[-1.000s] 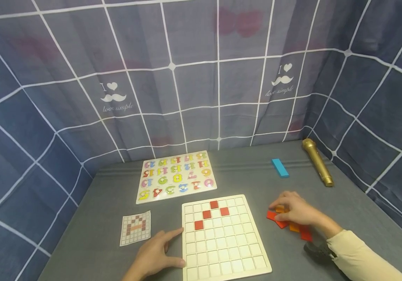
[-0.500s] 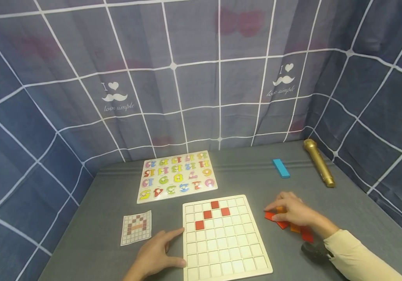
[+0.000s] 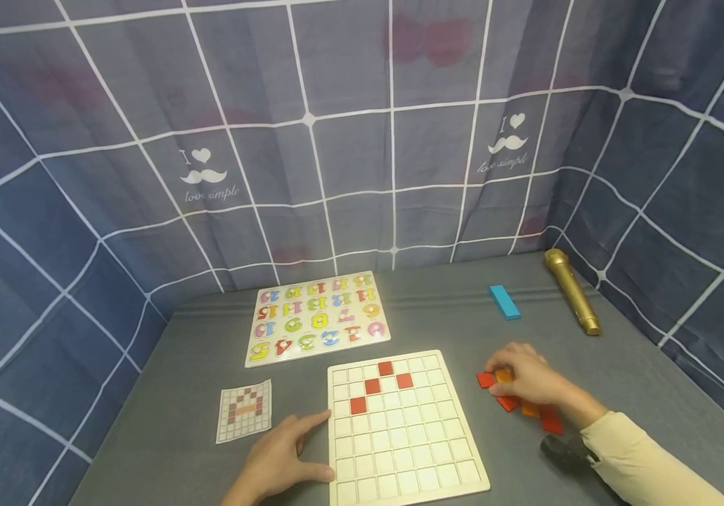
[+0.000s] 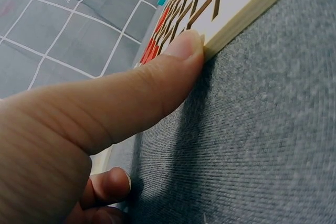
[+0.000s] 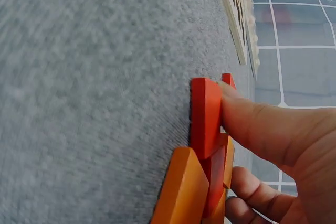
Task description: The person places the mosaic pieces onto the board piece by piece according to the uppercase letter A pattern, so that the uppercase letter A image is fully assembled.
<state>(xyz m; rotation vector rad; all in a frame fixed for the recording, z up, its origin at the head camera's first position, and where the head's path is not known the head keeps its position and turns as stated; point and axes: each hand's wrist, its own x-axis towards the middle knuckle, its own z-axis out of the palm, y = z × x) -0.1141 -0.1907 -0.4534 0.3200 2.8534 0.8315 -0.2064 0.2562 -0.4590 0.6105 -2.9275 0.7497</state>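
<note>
My left hand rests at the left edge of a pale wooden grid board, index finger and thumb touching its side. In the left wrist view the thumb presses on the board's rim. Several red squares sit in the board's upper cells. On the right, my right hand has thumb and index fingertips at opposite edges of a small red square tile. Below and under that hand lie other red and orange tiles, including an orange tile and a red tile. The hand partly covers them.
A small paper card with a printed grid pattern lies left of the board. Behind stands a number puzzle board. A blue block and a gold microphone lie at the back right, near the grey checked curtain.
My right fingers have shifted slightly over the tiles. The leftmost red tile has turned and now sits apart from the red one below it. The left hand stays at the board.
</note>
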